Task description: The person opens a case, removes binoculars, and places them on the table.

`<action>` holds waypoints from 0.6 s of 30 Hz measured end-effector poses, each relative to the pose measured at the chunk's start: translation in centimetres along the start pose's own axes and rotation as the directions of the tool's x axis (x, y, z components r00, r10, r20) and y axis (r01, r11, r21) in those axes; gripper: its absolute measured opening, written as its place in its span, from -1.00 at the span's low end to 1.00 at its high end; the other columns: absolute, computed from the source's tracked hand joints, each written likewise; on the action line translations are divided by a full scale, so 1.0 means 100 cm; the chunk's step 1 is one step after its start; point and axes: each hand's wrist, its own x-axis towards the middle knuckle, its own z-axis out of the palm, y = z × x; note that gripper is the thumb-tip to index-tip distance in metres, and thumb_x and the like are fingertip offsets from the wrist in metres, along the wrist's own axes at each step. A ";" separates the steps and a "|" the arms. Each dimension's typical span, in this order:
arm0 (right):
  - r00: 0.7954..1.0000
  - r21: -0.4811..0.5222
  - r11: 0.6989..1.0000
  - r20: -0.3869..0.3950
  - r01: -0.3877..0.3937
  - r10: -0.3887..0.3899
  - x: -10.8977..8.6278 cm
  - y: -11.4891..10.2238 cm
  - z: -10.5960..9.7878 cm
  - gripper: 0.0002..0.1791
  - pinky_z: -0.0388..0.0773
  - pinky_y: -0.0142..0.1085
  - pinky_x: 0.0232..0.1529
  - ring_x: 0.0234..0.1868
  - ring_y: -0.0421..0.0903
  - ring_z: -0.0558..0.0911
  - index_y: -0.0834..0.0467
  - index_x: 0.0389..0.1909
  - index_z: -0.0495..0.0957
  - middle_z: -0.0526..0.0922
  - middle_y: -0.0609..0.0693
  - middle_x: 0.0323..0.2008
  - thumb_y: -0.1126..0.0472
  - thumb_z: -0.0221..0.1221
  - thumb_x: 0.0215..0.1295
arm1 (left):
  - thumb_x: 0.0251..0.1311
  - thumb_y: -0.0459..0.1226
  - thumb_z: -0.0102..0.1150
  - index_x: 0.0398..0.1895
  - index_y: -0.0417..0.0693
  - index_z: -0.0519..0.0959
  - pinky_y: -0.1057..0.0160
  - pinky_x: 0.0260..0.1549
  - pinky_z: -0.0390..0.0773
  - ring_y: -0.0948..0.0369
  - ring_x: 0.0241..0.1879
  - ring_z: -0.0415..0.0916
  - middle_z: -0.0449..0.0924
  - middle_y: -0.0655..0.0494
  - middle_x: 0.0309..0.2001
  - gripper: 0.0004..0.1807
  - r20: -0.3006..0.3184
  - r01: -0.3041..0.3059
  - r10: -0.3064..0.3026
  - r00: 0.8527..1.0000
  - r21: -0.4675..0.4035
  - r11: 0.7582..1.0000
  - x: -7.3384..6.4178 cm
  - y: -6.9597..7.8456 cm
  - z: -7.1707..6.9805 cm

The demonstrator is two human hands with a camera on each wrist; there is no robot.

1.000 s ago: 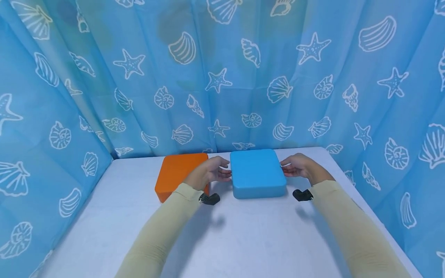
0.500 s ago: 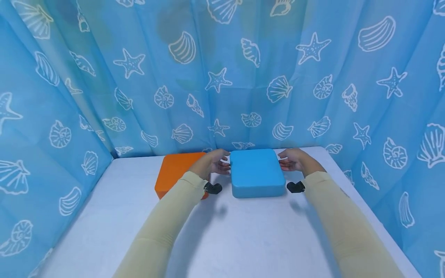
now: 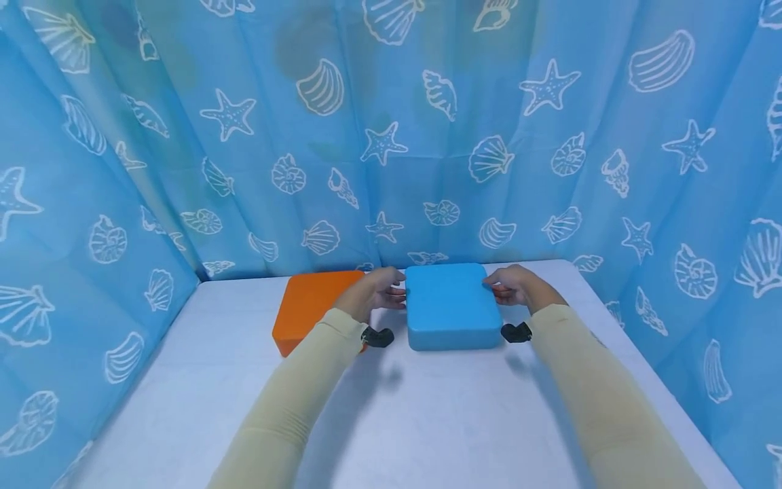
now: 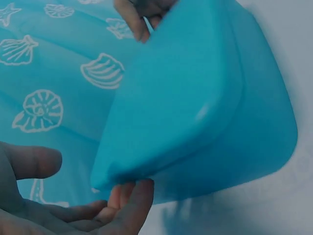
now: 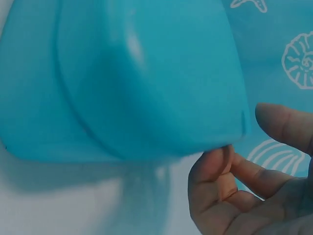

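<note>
A light-blue square box (image 3: 453, 299) with rounded corners stands on the table, a seam running round its side below the top in the wrist views. At its left side, my left hand (image 3: 381, 291) has its fingertips (image 4: 145, 188) right at the edge of the top part, the thumb apart from the box. On the opposite side my right hand (image 3: 512, 285) touches the top part's edge with bent fingers (image 5: 211, 164); its thumb (image 5: 279, 120) stands off in the right wrist view. The box's inside is hidden.
An orange box (image 3: 314, 302) stands to the left, partly behind the left forearm. The white-covered table (image 3: 452, 421) meets a blue shell-patterned curtain (image 3: 391, 183) at the back and sides. A black device (image 3: 377, 337) sits at each wrist.
Both hands have slid toward the back along the box's sides, and the right hand has come left against the box. The blue box stands in about the same place.
</note>
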 end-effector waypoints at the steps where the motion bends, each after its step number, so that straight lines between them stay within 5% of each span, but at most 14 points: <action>1: 1.000 0.006 1.000 -0.001 -0.003 0.003 0.000 0.001 -0.001 -0.31 0.60 -0.25 -0.18 -0.27 -0.05 0.55 0.37 0.39 0.06 0.43 0.17 -0.13 0.24 0.13 0.36 | 0.39 -0.26 0.00 0.37 -0.38 0.17 -0.08 0.00 0.54 -0.07 0.01 0.46 0.39 -0.30 0.08 -0.42 0.006 0.004 -0.004 1.000 -0.005 1.000 0.000 -0.001 -0.001; 9: 0.994 0.102 0.994 0.105 -0.026 0.016 -0.019 0.016 -0.008 -0.42 0.58 -0.18 -0.01 -0.10 0.01 0.55 0.37 0.36 0.14 0.39 0.24 0.04 0.15 0.03 0.46 | 0.41 -0.17 0.01 0.37 -0.33 0.17 -0.02 -0.04 0.58 -0.06 -0.05 0.51 0.46 -0.28 0.02 -0.40 0.079 0.048 -0.045 0.996 -0.028 0.998 -0.012 -0.019 -0.011; 13: 0.990 0.075 0.997 0.140 -0.025 0.014 -0.034 0.022 -0.011 -0.41 0.57 -0.15 0.02 -0.13 0.00 0.58 0.39 0.36 0.12 0.42 0.25 -0.01 0.15 0.00 0.48 | 0.42 -0.17 0.00 0.39 -0.33 0.14 -0.05 -0.03 0.57 -0.08 -0.03 0.51 0.46 -0.30 0.02 -0.38 0.133 0.033 -0.031 0.991 -0.008 0.999 -0.022 -0.025 -0.012; 18: 0.992 -0.027 1.000 0.123 0.006 -0.003 -0.039 0.022 -0.008 -0.35 0.56 -0.10 0.03 -0.21 -0.01 0.60 0.43 0.38 0.05 0.49 0.23 -0.12 0.18 0.05 0.45 | 0.40 -0.25 0.01 0.33 -0.34 0.18 -0.07 -0.05 0.57 -0.07 -0.07 0.47 0.41 -0.29 -0.02 -0.46 0.116 0.007 -0.010 0.993 0.026 1.000 -0.029 -0.027 -0.004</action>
